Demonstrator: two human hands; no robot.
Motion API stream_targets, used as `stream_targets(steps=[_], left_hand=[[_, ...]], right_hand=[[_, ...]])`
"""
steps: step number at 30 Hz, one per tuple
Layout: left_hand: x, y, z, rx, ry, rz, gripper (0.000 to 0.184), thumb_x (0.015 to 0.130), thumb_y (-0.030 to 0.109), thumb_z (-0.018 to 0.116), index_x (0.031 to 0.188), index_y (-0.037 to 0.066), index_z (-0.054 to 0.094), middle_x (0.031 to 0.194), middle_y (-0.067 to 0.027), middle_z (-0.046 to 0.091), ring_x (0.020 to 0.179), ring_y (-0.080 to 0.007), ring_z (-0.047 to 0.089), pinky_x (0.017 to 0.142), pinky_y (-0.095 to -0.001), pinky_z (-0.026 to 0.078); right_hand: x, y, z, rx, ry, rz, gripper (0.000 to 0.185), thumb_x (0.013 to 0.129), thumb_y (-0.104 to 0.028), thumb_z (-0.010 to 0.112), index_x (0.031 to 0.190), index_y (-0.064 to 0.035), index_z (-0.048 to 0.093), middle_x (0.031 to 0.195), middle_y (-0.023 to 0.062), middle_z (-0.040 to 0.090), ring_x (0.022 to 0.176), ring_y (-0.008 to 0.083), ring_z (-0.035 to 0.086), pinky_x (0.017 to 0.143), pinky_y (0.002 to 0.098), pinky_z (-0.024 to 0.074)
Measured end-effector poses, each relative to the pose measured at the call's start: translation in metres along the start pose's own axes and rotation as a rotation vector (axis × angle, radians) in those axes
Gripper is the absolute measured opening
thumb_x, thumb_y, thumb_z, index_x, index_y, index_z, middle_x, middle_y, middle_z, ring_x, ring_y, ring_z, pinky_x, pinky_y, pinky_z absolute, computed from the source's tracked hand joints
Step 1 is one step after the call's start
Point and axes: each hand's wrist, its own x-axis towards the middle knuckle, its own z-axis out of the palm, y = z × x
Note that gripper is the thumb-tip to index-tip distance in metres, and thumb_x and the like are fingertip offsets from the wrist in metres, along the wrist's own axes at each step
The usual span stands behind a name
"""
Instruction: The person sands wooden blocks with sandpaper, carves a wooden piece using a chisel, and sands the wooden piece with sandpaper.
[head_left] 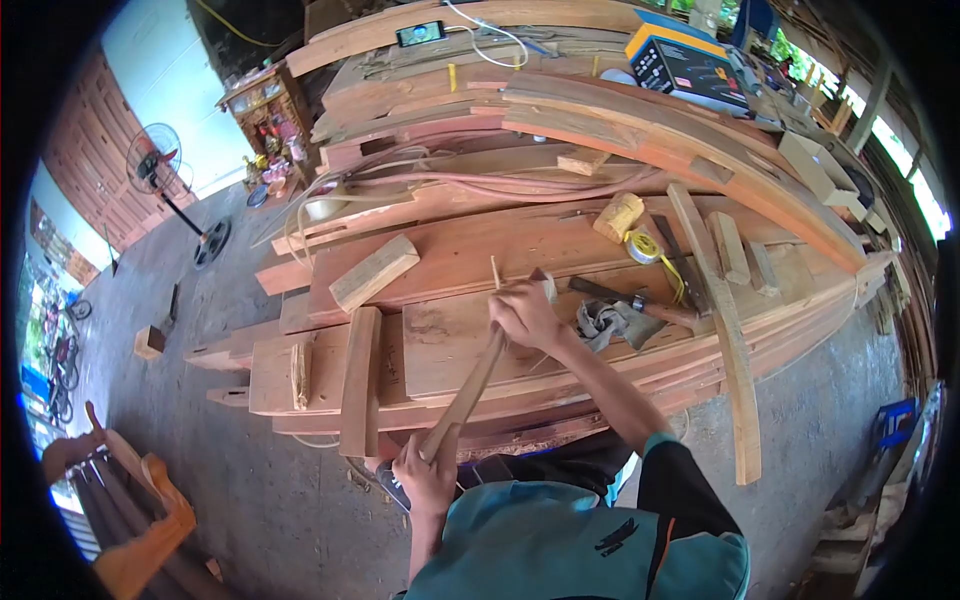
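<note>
My left hand [427,478] is wrapped round the lower end of a long, narrow wooden strip [468,395], close to my body. The strip slants up and away over a broad board [435,335]. Higher up, my right hand [527,316] is closed round the strip, and its thin tip shows just beyond the fingers. A small flat piece, brown and pale, sticks out past my right knuckles; I cannot tell what it is. To the right of that hand lie a crumpled grey cloth [615,325] and a hammer-like tool with a dark handle [600,290].
Wood blocks [375,272] and a crosswise batten [722,340] rest on the stacked timbers. A yellow tape measure [643,247] lies at right. Behind are a curved beam [670,135], hoses [500,187], a phone [420,34] and a tool box [690,70]. A fan [165,180] stands left.
</note>
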Motion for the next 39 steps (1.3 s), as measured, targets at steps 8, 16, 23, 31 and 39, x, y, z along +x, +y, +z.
stream_targets(steps=[8, 16, 23, 31, 39], left_hand=[[0.0, -0.01, -0.007, 0.015, -0.14, 0.067, 0.021, 0.071, 0.004, 0.064, 0.088, -0.001, 0.052, 0.081, -0.0166, 0.061, 0.07, -0.0328, 0.059, 0.062, -0.041, 0.045], [0.014, 0.008, -0.002, -0.057, -0.2, -0.06, 0.019, 0.074, 0.004, 0.064, 0.083, -0.004, 0.049, 0.078, -0.0176, 0.061, 0.071, -0.0355, 0.059, 0.063, -0.0408, 0.046], [0.008, -0.016, 0.004, -0.371, -0.4, -0.212, 0.036, 0.078, 0.004, 0.059, 0.113, 0.0, 0.053, 0.085, -0.0206, 0.062, 0.075, -0.0341, 0.061, 0.064, -0.0335, 0.047], [0.003, -0.008, 0.021, -0.264, -0.322, -0.147, 0.028, 0.081, 0.003, 0.053, 0.108, -0.003, 0.056, 0.094, -0.0245, 0.06, 0.087, -0.0371, 0.06, 0.07, -0.0345, 0.048], [-0.018, -0.051, 0.077, -0.315, -0.105, -0.005, 0.017, 0.08, 0.001, 0.047, 0.094, -0.005, 0.054, 0.072, -0.0197, 0.054, 0.067, -0.0258, 0.056, 0.064, -0.0339, 0.043]], right_hand=[[-0.009, -0.022, 0.0, 0.399, 0.235, 0.162, 0.018, 0.074, -0.019, 0.048, 0.059, -0.0082, 0.049, 0.057, 0.0058, 0.053, 0.053, 0.0225, 0.054, 0.057, 0.0375, 0.0462], [0.015, -0.059, 0.003, 0.027, 0.447, -0.261, 0.017, 0.072, -0.017, 0.051, 0.058, -0.0072, 0.048, 0.052, 0.0066, 0.05, 0.046, 0.026, 0.048, 0.048, 0.0372, 0.0397], [0.014, -0.048, 0.001, 0.162, 0.285, -0.1, 0.026, 0.08, -0.017, 0.042, 0.056, -0.0051, 0.045, 0.052, 0.0092, 0.044, 0.047, 0.0271, 0.046, 0.051, 0.0366, 0.0381], [0.014, -0.039, -0.017, -0.202, 0.209, 0.1, 0.026, 0.079, -0.02, 0.042, 0.075, -0.0064, 0.064, 0.082, 0.011, 0.063, 0.089, 0.0244, 0.057, 0.082, 0.0386, 0.0401], [0.017, -0.025, -0.011, 0.149, -0.122, -0.021, 0.024, 0.079, -0.018, 0.045, 0.094, -0.0094, 0.062, 0.097, 0.0092, 0.061, 0.095, 0.0271, 0.055, 0.088, 0.0399, 0.0396]])
